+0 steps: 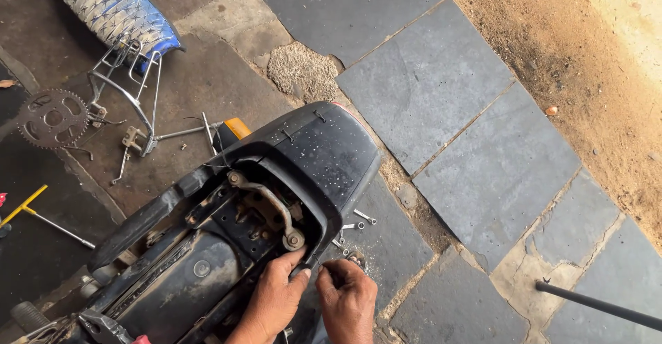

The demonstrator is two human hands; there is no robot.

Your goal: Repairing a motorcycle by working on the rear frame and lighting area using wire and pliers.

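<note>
Both hands work at the bottom centre of the frame, against the lower edge of a motorcycle's black rear cowl (324,151). Left hand (272,302) lies knuckles-up on the frame, its thumb and forefinger reaching up to the cowl's rim just below a round bolt (294,240) at the end of a curved metal bracket (265,195). Right hand (348,299) sits just beside it, fingers curled inward and pinching something small and thin near the same rim; what it holds is too small to tell.

Inside the open tail section, bare frame parts and a black panel (186,282) show. Just right of the cowl, 2 or 3 small spanners (358,220) lie on the grey stone slabs (448,75). An orange indicator lamp (236,129) pokes out behind the cowl.

At the upper left lie a blue-and-white patterned seat (114,6), a chrome carrier rack (131,95) and a toothed sprocket (52,118). A yellow-handled T-wrench (41,213) rests at the left edge. A dark rod (600,304) crosses the lower right corner, and sandy ground (586,47) fills the upper right.
</note>
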